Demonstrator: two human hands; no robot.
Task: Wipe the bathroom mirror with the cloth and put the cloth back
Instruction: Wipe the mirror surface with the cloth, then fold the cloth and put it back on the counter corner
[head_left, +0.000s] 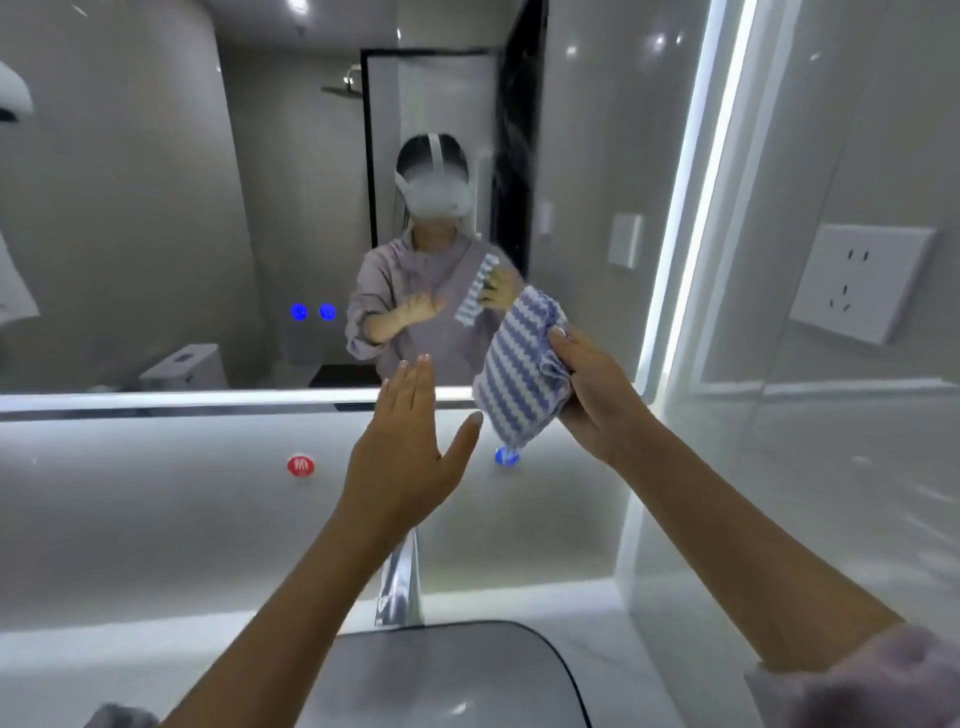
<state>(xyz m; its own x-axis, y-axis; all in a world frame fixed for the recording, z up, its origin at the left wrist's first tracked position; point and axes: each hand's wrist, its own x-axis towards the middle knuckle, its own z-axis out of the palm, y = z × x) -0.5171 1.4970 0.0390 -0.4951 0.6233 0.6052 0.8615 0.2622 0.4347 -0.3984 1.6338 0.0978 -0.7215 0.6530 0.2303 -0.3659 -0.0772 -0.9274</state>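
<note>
The bathroom mirror (156, 208) fills the upper part of the head view, with a lit strip along its bottom and right edges. My right hand (597, 395) grips a blue-and-white striped cloth (519, 369), bunched, held up in front of the mirror's lower right corner. I cannot tell whether the cloth touches the glass. My left hand (405, 457) is raised just left of the cloth, fingers straight and together, thumb spread, holding nothing. The mirror reflects a person with both hands raised and the cloth.
A chrome faucet (400, 582) rises below my left forearm, behind a grey basin (447, 675). Red (300, 465) and blue (506, 456) touch icons glow on the wall panel under the mirror. A white wall socket (862, 280) sits on the right wall.
</note>
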